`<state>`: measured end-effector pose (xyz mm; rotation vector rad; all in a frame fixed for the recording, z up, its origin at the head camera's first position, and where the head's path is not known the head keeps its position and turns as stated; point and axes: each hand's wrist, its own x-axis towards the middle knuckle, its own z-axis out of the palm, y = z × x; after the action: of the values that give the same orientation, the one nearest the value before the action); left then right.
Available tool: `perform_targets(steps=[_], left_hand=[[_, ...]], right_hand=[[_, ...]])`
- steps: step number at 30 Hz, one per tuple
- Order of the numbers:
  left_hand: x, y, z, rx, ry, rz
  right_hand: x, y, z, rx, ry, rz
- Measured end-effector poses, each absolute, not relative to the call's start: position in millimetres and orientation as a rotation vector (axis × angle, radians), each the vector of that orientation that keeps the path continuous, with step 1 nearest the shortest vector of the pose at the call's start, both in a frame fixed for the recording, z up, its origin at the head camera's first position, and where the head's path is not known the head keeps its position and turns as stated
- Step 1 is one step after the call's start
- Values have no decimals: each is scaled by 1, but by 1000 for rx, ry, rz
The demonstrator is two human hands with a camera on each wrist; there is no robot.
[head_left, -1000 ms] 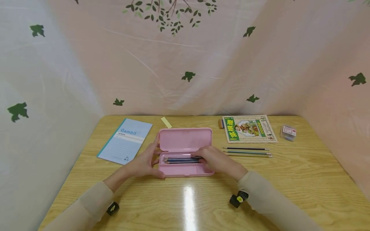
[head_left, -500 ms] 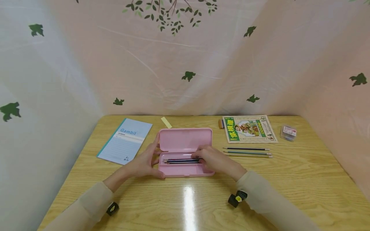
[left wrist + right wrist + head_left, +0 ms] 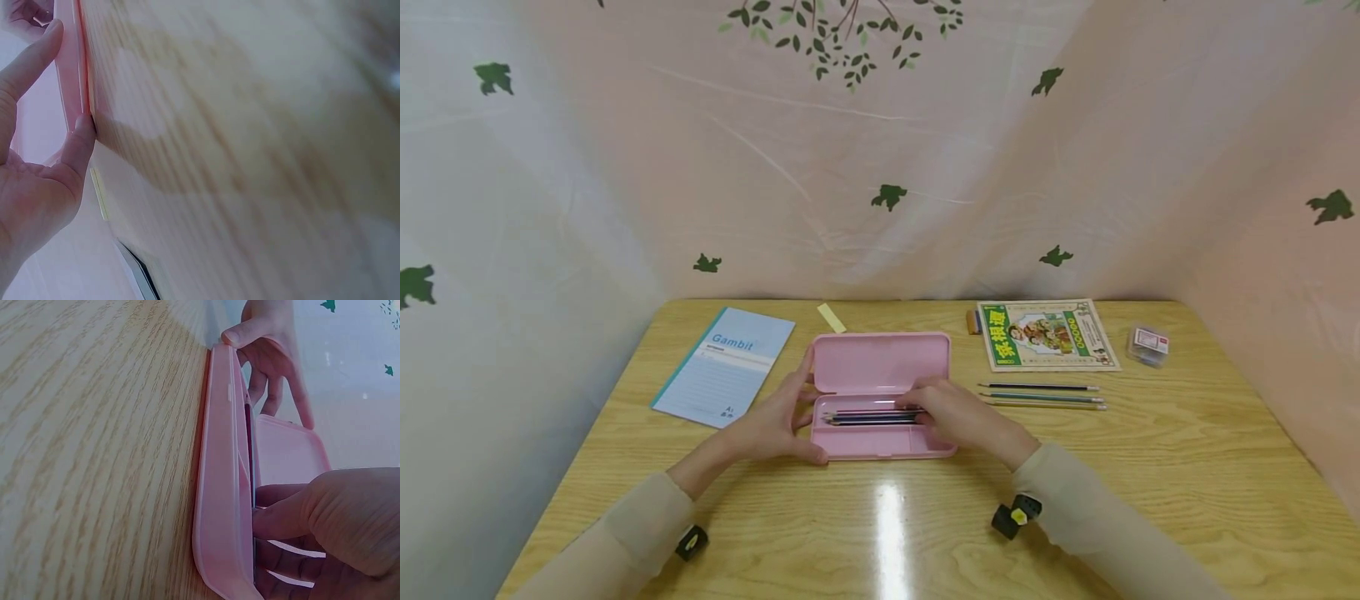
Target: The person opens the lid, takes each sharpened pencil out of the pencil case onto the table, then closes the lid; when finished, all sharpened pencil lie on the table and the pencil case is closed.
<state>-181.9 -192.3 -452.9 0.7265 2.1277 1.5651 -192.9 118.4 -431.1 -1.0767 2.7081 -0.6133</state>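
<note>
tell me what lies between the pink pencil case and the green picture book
In the head view, three loose pencils lie on the table right of the pink pencil case, in front of the green picture book; otherwise bare wood.

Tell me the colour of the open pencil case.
Pink pencil case, clearest in the head view.

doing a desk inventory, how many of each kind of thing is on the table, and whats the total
pencil case: 1, pink, lid open
loose pencils on the table: 3
pencils in the case: a bunch, count unclear
notebook: 1, blue
booklet: 1, green
small clear box: 1
yellow slip: 1
small brown item: 1
total: 9, cased pencils left out
</note>
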Motion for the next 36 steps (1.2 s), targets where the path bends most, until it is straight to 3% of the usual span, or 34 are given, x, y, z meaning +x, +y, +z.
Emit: perform_targets(steps=[36], left_hand=[[-182,-192,-456,717,2044,1643]], right_hand=[[-191,119,-431,-1089,2771,-645]])
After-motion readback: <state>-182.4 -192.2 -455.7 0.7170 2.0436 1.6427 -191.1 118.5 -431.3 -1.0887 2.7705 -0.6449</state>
